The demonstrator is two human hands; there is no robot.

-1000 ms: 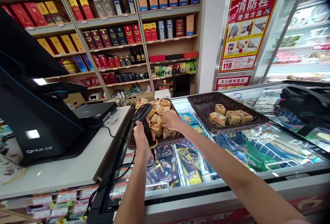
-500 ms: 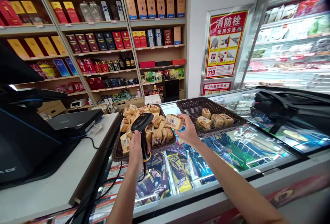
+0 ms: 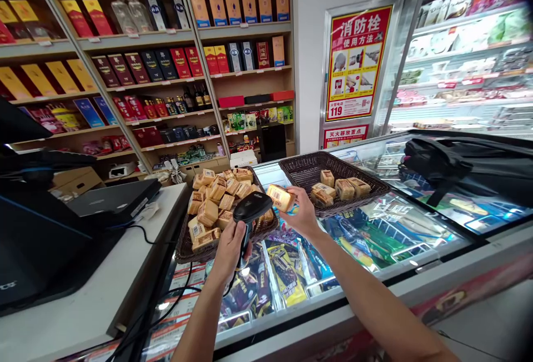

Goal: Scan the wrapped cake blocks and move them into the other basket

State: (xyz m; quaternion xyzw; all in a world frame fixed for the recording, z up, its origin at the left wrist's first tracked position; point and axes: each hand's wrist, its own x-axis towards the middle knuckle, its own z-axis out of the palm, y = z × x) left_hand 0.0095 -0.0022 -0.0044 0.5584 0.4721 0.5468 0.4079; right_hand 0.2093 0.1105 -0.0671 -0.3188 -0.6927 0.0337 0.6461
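Observation:
My left hand [image 3: 229,248] is wrapped round the handle of a black barcode scanner [image 3: 252,207], whose head points right. Just beyond that head, my right hand [image 3: 303,215] pinches a small packaged bread [image 3: 280,197], its barcode label turned toward the scanner and lit up. Behind the scanner, a dark woven basket [image 3: 181,245] is heaped with similar packaged breads [image 3: 208,212]. A second woven basket [image 3: 297,169], right of my right hand, holds several more breads [image 3: 345,189]. The scanner hides part of the left heap.
Both baskets rest on the glass top of a chest freezer [image 3: 420,251] full of bagged goods. At left stand a white counter [image 3: 79,290] and a dark checkout machine [image 3: 45,223], with black cables [image 3: 183,290] trailing down. A black bag [image 3: 458,167] lies at right.
The scanner has moved right, its head turning toward the bread in my right hand. That bread's label is now brightly lit. The whole view has shifted slightly.

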